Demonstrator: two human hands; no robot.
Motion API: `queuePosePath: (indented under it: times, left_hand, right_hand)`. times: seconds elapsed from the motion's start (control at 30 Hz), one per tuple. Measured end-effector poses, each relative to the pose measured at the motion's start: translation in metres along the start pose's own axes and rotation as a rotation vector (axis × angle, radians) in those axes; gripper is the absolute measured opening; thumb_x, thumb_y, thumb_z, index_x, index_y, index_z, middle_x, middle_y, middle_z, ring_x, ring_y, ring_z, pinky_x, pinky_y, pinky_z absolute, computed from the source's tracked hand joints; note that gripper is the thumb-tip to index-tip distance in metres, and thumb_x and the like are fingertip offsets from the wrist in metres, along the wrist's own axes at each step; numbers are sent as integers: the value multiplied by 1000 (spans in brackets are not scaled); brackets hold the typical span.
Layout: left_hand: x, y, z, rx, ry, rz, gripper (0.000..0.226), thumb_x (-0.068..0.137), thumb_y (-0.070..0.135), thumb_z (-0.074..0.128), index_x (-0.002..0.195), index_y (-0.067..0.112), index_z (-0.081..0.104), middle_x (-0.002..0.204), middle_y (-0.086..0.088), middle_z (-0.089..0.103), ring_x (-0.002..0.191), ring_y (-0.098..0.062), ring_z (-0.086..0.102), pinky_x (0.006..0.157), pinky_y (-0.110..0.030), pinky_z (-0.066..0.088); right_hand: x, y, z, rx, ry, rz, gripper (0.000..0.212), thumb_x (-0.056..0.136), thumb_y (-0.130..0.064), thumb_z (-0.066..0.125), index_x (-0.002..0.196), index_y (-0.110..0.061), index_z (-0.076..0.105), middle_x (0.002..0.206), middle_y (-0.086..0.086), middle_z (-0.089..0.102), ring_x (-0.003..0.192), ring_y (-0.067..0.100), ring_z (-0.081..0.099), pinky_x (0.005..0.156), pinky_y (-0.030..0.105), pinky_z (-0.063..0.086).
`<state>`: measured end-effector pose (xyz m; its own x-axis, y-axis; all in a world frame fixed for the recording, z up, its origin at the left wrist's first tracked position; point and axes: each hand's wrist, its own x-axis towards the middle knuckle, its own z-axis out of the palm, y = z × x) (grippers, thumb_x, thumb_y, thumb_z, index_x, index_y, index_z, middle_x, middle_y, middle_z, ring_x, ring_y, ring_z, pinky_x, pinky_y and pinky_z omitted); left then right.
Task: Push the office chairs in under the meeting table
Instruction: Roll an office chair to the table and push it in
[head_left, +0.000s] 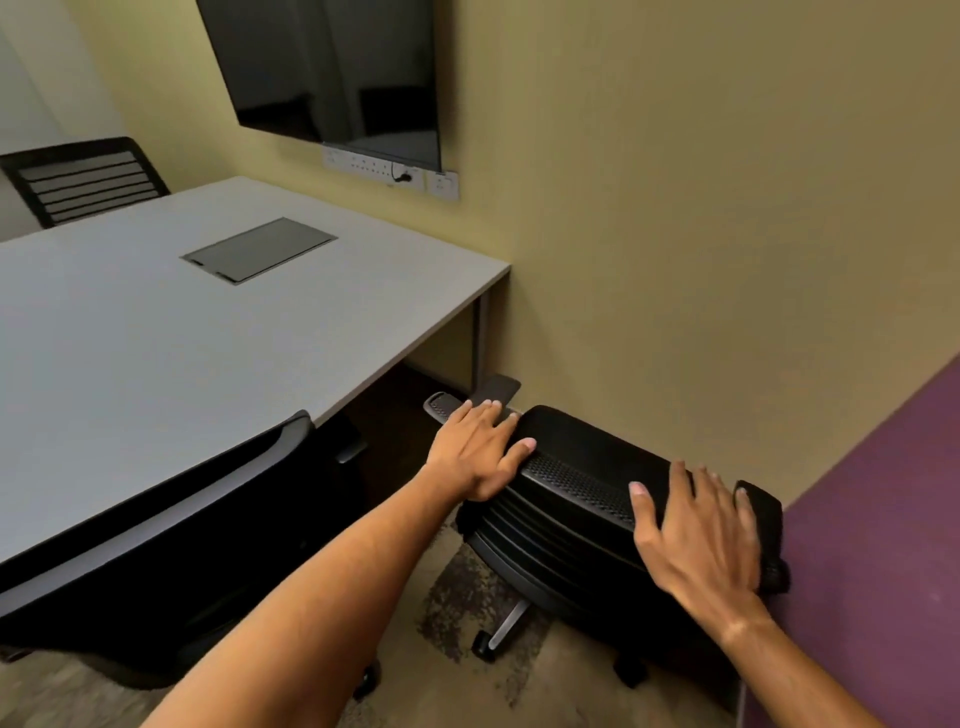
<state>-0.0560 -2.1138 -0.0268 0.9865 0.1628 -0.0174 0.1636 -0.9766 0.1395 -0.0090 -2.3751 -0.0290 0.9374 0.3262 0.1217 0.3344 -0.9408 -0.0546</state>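
Note:
A black office chair (576, 499) stands off the grey meeting table's (156, 332) right corner, close to the yellow wall, its back turned toward me. My left hand (480, 449) grips the left end of the backrest top, fingers over the edge. My right hand (696, 535) lies on the right end of the same backrest, fingers curled over it. One armrest (441, 405) shows beyond my left hand. A second black chair (171, 525) sits at the table's near edge, its back against the tabletop. A third chair (78, 176) stands at the far side.
A dark screen (332, 73) hangs on the yellow wall above a socket strip (389, 169). A purple wall (872, 519) closes in on the right, touching the chair back. A cable hatch (260, 249) is set in the tabletop. The table leg (480, 338) stands near the corner.

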Motion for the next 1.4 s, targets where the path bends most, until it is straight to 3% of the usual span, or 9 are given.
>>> queuePosePath:
  times: [0.1, 0.2, 0.3, 0.4, 0.57, 0.97, 1.27, 1.4]
  left_hand:
    - [10, 0, -5, 44, -54, -26, 64, 99, 55, 16, 138, 19, 52, 146, -14, 47, 141, -27, 35, 120, -48, 16]
    - [14, -2, -13, 51, -66, -72, 59, 98, 52, 21, 104, 18, 68, 116, -12, 65, 118, -26, 55, 115, -50, 23]
    - [8, -5, -12, 41, -22, -69, 55, 99, 48, 22, 80, 17, 64, 85, -4, 62, 91, -21, 58, 110, -47, 32]
    - [-2, -8, -4, 24, 66, -56, 49, 99, 45, 23, 69, 20, 53, 75, 0, 52, 75, -17, 45, 104, -45, 38]
    - [-10, -9, 6, 7, 155, -79, 50, 98, 43, 23, 66, 19, 53, 71, 2, 51, 73, -13, 41, 112, -45, 31]
    - [-4, -20, 5, 37, 241, -231, 53, 95, 49, 18, 65, 22, 53, 70, 3, 55, 72, -13, 44, 112, -43, 33]
    - [14, -2, 10, 66, 281, -434, 57, 94, 50, 16, 70, 22, 60, 77, 3, 61, 86, -15, 58, 115, -43, 29]
    - [35, 14, 15, 64, 324, -516, 54, 93, 49, 16, 64, 24, 54, 74, 4, 57, 85, -14, 58, 113, -42, 32]
  right_hand:
    - [-6, 23, 2, -33, -5, 62, 87, 89, -68, 8, 146, -10, 38, 145, 16, 49, 138, 28, 40, 116, 48, 20]
    - [-8, 37, 4, -17, -3, 108, 85, 89, -68, 14, 139, -11, 49, 138, 15, 56, 132, 28, 47, 114, 50, 25]
    - [-3, 42, 4, -7, 11, 109, 74, 90, -64, 28, 132, -11, 57, 130, 15, 62, 127, 29, 53, 113, 51, 28]
    - [4, 43, 3, -1, 31, 80, 66, 90, -59, 35, 124, -9, 64, 122, 16, 67, 121, 31, 57, 111, 52, 31]
    - [9, 41, 2, 14, 54, 30, 68, 85, -57, 34, 118, -8, 67, 116, 17, 69, 116, 32, 61, 109, 51, 34]
    - [63, 35, 6, 79, 88, -133, 65, 83, -54, 38, 120, -9, 67, 121, 14, 68, 120, 29, 59, 109, 47, 35]
    - [140, 45, 18, 139, 73, -304, 58, 79, -53, 46, 109, -10, 73, 110, 14, 72, 110, 29, 65, 103, 47, 42]
    - [187, 56, 21, 137, 65, -385, 47, 80, -48, 54, 100, -11, 76, 99, 12, 75, 101, 28, 68, 95, 44, 48]
